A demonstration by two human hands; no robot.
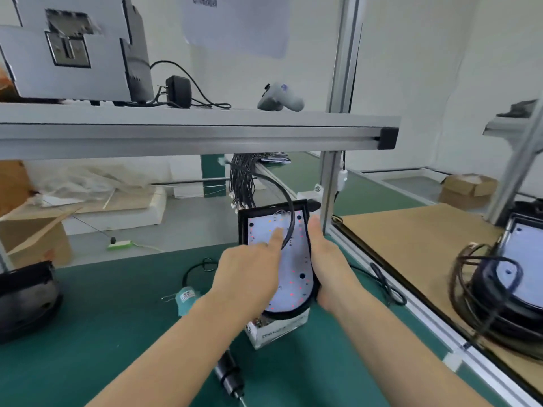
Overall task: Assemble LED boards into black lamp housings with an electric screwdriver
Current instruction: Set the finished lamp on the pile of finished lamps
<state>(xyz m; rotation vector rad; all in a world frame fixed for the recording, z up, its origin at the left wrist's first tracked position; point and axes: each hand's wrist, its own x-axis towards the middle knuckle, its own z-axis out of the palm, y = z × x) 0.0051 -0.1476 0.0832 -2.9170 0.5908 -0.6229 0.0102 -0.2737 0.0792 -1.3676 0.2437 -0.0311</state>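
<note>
While right hand (pixel 329 259) grips the housing (pixel 305 304), left forefinger (pixel 274 235) presses the LED board (pixel 293 259).

Both bare forearms reach forward, close together. The left hand (pixel 249 271) lies palm down with its index finger stretched straight ahead. Just beside it, the right hand (pixel 329 259) stands on edge, fingers curled in a grip.

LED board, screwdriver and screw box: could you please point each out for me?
LED board (pixel 289 261), head view, on its bare white face.
Screwdriver (pixel 230 374), head view, on its black body.
Screw box (pixel 277 329), head view, on its printed front wall.
</note>
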